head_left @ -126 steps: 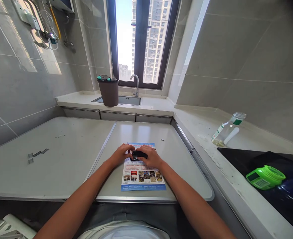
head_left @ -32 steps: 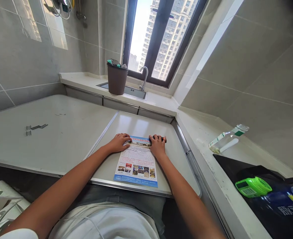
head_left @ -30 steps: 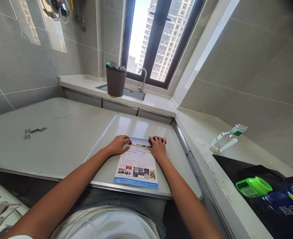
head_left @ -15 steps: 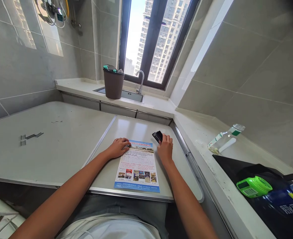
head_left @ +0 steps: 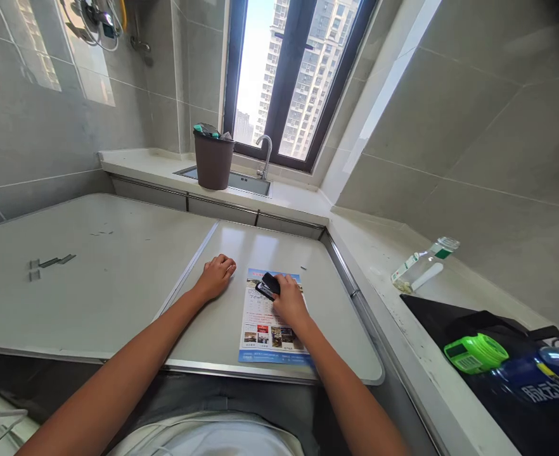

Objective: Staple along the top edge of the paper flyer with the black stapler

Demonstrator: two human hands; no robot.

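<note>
A black stapler is gripped in my right hand, tilted above the upper part of a printed flyer. The flyer lies face up, with a blue bottom band and a row of small photos; my right hand and forearm cover much of its right side. My left hand rests on the white table just left of the flyer, apart from it. Its fingers are curled together, and anything between them is hidden. A small grey strip lies by the flyer's top right corner.
Several grey staple strips lie on the left half of the white table. A brown bin stands at the sink. On the right counter are a clear glass bottle, a green container and a blue bottle.
My right hand has brought the stapler left, over the flyer. The flyer has shifted right, and my left hand has come off its top left corner, moving left.
</note>
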